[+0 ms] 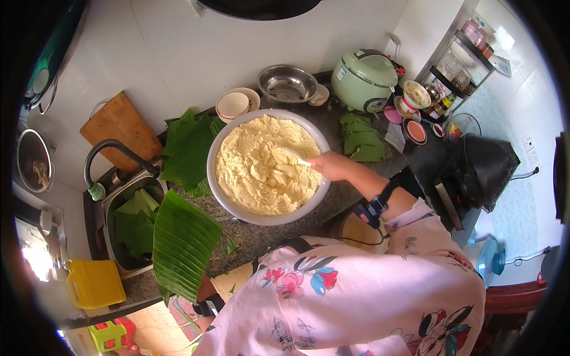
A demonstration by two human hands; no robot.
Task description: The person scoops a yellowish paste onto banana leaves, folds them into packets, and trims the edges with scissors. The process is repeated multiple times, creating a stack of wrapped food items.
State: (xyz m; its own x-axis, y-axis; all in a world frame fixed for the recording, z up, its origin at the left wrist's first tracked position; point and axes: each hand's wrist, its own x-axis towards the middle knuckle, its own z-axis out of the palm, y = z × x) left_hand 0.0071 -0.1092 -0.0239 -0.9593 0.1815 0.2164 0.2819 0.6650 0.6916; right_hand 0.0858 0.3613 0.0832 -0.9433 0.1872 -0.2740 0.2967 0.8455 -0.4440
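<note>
My right hand (331,166) grips the handle of a white spoon (297,156). The spoon's bowl dips into a thick pale-yellow dough (262,187), which fills a large white basin (213,196) nearly to the rim. My left hand (205,288) is mostly hidden behind a green banana leaf piece (185,244), which it holds up beside the sink; the fingers cannot be seen. Left of the basin lies a stack of cut leaves (189,151). More leaf pieces (363,138) are on the counter to its right.
Folded leaves (136,222) lie in the sink (108,222), under a curved faucet (116,142). A cutting board (120,131) leans on the wall. Behind the basin stand bowls (234,104), a steel bowl (287,84) and a green rice cooker (363,80). A yellow jug (95,285) is at lower left.
</note>
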